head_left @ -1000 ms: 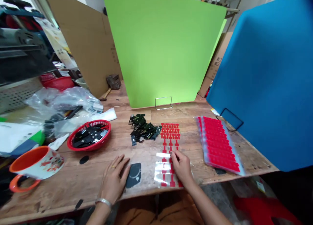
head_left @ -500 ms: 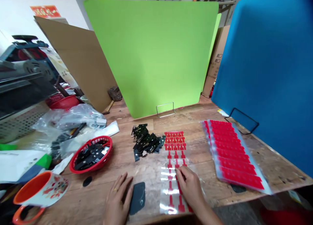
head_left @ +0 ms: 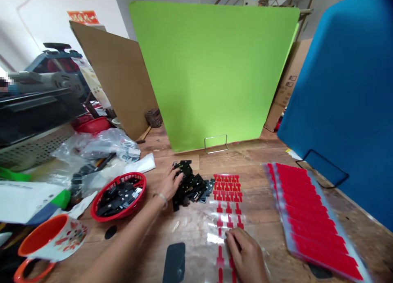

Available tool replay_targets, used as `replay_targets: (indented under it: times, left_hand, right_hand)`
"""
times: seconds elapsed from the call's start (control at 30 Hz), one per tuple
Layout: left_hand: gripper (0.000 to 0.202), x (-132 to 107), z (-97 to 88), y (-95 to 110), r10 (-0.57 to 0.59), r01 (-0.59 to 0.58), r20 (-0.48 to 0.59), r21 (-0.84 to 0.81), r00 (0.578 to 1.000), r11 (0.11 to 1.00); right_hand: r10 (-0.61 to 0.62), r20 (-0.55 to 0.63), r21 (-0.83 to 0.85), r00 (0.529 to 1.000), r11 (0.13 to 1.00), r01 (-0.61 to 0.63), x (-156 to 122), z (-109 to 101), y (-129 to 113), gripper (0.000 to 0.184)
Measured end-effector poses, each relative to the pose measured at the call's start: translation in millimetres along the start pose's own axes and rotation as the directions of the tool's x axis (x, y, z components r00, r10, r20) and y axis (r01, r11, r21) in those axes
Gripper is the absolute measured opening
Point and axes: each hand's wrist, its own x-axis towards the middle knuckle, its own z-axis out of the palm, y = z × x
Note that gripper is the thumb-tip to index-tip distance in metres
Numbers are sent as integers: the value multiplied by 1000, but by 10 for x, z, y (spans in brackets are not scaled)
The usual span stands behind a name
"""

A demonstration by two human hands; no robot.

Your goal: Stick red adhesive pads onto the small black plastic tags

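Note:
My left hand (head_left: pixel 170 184) is at the near left side of a pile of small flat black pieces (head_left: pixel 193 186), its fingers apart and reaching over the edge of the pile. No piece shows lifted in it. My right hand (head_left: pixel 248 252) rests on a clear plastic sheet (head_left: pixel 208 256) with red T-shaped stickers (head_left: pixel 229 209). Its fingers are curled, with thumb and forefinger close together over the stickers. What they pinch, if anything, is hidden. A dark flat pad (head_left: pixel 174 262) lies on the wooden table between both arms.
On the left are a red basket (head_left: pixel 136 207) of black pieces, an orange and white mug (head_left: pixel 66 240), and plastic bags (head_left: pixel 107 146). More red sticker sheets (head_left: pixel 316 221) lie stacked at right. A green board (head_left: pixel 215 74) and a blue board (head_left: pixel 344 103) stand behind.
My left hand has moved forward from beside the dark pad to the black pile. My right hand stays on the sticker sheet. The whole view has shifted slightly.

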Motion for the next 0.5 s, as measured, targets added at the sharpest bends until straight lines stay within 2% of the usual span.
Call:
replay_targets:
  times: [0.13, 0.23, 0.37, 0.5]
  left_hand:
    - [53, 632, 199, -47, -21, 20, 35, 36, 999, 999]
    - [57, 866, 345, -117, -47, 43, 82, 49, 996, 998]
    - [59, 871, 445, -233, -10, 4, 141, 42, 990, 999]
    - [55, 668, 449, -323, 76, -82, 170, 24, 983, 996]
  right_hand:
    - [-68, -56, -34, 996, 997, 67, 37, 13, 16, 32]
    - [-88, -92, -52, 992, 995, 83, 58, 38, 29, 35]
    - [-53, -95, -42, 994, 998, 49, 47, 69, 46, 34]
    - [-41, 9, -14, 999, 999, 41, 25, 49, 53, 26]
